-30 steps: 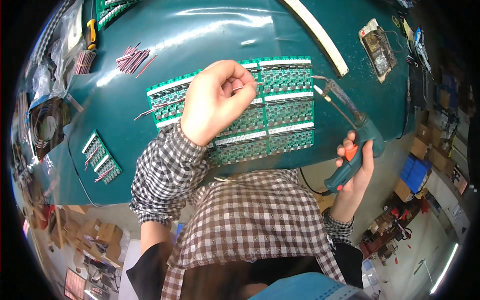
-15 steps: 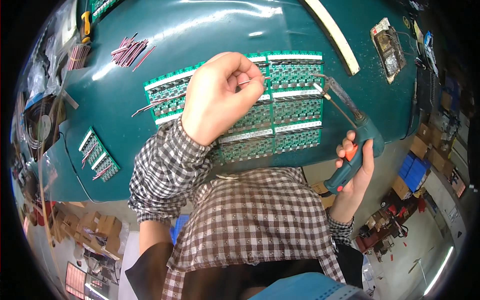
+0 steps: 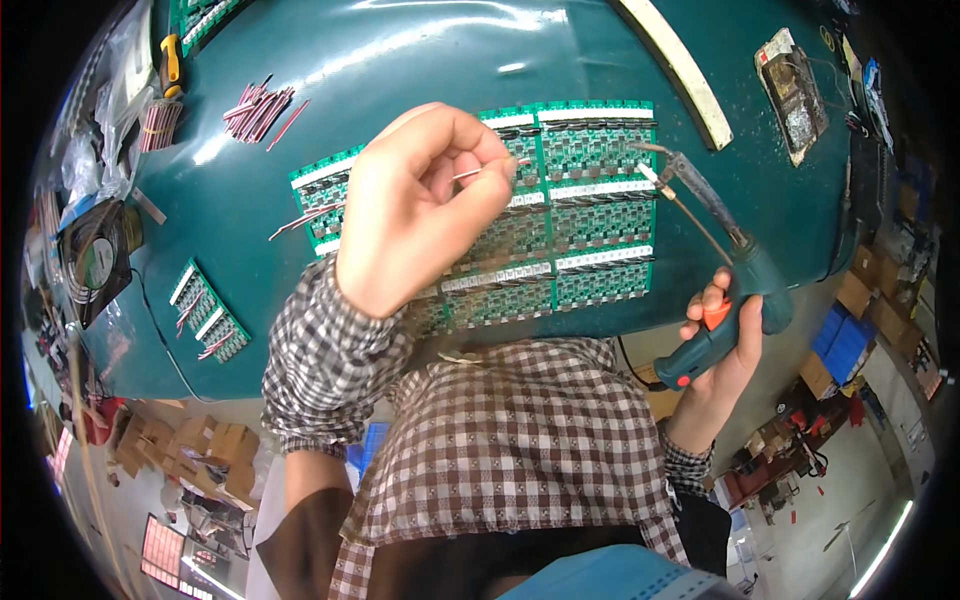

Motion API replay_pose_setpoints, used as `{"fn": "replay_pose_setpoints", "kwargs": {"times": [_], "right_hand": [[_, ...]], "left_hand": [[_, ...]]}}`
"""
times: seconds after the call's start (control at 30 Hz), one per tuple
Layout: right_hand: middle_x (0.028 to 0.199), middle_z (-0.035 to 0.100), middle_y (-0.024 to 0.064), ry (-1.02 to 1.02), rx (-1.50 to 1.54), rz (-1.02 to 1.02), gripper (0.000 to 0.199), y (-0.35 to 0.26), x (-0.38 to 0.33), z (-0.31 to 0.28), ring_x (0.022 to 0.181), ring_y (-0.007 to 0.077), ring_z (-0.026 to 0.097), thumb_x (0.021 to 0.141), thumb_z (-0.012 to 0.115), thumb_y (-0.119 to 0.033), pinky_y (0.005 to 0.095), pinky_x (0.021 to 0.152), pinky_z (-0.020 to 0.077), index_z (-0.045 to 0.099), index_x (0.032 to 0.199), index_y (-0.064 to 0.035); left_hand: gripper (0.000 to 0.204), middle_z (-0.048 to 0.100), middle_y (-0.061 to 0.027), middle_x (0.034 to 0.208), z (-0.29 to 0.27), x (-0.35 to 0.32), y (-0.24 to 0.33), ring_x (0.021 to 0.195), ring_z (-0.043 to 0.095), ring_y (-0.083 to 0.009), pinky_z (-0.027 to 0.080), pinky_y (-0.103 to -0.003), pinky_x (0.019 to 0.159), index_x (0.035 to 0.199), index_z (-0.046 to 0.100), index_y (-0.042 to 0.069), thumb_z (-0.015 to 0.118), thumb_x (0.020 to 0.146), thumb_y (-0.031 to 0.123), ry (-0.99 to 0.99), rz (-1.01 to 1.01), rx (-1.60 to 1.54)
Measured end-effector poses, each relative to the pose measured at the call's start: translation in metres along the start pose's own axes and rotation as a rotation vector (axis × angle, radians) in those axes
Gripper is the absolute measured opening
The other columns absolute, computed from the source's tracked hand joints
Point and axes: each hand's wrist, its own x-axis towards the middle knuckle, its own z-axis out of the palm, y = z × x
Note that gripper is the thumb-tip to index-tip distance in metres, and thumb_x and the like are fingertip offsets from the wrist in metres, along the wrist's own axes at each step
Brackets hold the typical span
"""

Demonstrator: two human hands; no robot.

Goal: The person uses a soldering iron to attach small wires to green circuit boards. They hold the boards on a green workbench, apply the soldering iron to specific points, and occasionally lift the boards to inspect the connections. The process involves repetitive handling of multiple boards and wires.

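My left hand (image 3: 415,210) is raised over a panel of green circuit boards (image 3: 600,215), its thumb and finger pinching a thin red and white wire (image 3: 466,175). The palm hides part of the panel. Off to the right, my right hand (image 3: 738,350) is wrapped round the handle of a dark green soldering gun (image 3: 764,290) with an orange trigger. Its bent tip (image 3: 645,147) points left, over the right part of the panel. More red and white wires (image 3: 305,218) stick out from the panel's left side, beside my left wrist.
Loose wires (image 3: 256,112) lie in a pile at the far left, near a tied bundle (image 3: 160,122) and a yellow-handled tool (image 3: 172,65). A small board strip (image 3: 208,310) and a fan (image 3: 100,255) are at left. A pale curved strip (image 3: 680,75) and a blackened tray (image 3: 790,92) lie far right.
My left hand has drawn a little to the left with the wire still pinched. The soldering gun has shifted slightly right and nearer to me. The whole view has shifted a little.
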Motion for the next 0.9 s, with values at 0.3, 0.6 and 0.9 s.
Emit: {"fn": "replay_pose_setpoints", "kwargs": {"times": [0.3,0.6,0.9], "right_hand": [[0.086,0.055,0.0116,0.008,-0.206,-0.056,0.043,-0.002,-0.003,0.001,0.080,0.0215,0.063,0.096,0.043,-0.031,0.0286,0.059,0.0600,0.044,0.113,0.0081],[0.089,0.057,0.0126,0.034,-0.258,-0.061,0.042,0.002,-0.002,0.001,0.082,0.0225,0.064,0.094,0.045,-0.029,0.0294,0.060,0.0606,0.045,0.114,0.0084],[0.089,0.058,0.0129,0.038,-0.314,-0.047,0.043,0.003,-0.001,0.006,0.081,0.0229,0.065,0.093,0.049,-0.029,0.0302,0.060,0.0604,0.046,0.114,0.0083]], "left_hand": [[0.006,0.055,-0.0014,0.070,0.027,0.007,-0.011,0.058,0.049,-0.0078,0.040,-0.022,0.052,0.077,0.060,0.002,0.064,0.073,0.002,0.034,0.120,0.309],[0.008,0.057,-0.0073,0.069,0.027,0.006,-0.016,0.060,0.057,-0.0235,0.046,-0.033,0.054,0.073,0.057,0.005,0.063,0.068,0.005,0.111,0.139,0.365],[0.006,0.054,-0.0044,0.067,0.011,0.002,-0.015,0.055,0.050,-0.0135,0.041,-0.026,0.051,0.071,0.058,0.003,0.063,0.067,0.002,0.106,0.020,0.204]]}}
